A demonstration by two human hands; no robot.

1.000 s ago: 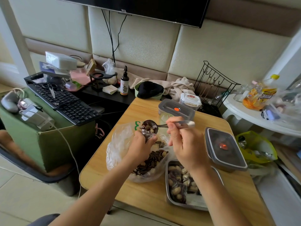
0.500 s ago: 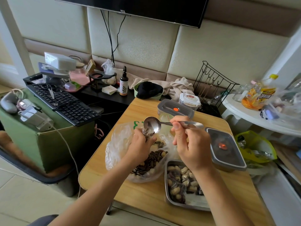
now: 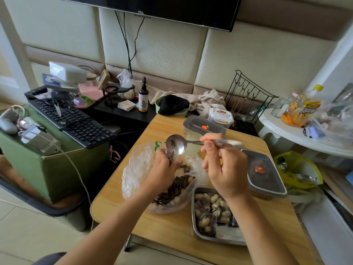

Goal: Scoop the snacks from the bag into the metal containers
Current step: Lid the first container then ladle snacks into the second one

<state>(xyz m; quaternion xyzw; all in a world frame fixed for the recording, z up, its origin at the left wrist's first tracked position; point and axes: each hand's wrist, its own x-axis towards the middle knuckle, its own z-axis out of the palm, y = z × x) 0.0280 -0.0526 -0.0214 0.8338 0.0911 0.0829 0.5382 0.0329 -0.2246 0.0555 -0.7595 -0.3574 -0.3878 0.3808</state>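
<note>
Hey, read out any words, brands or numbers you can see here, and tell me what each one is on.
"TCL": lower edge of the television.
Purple lettering on the orange snack packet: too blurred to read.
Green print on the plastic bag: partly hidden, unreadable.
Label on the brown bottle, red logo on the white box, keys of the keyboard: too small to read.

Soft bright daylight, faint shadows, wide-angle bending at the edges, right side blurred.
</note>
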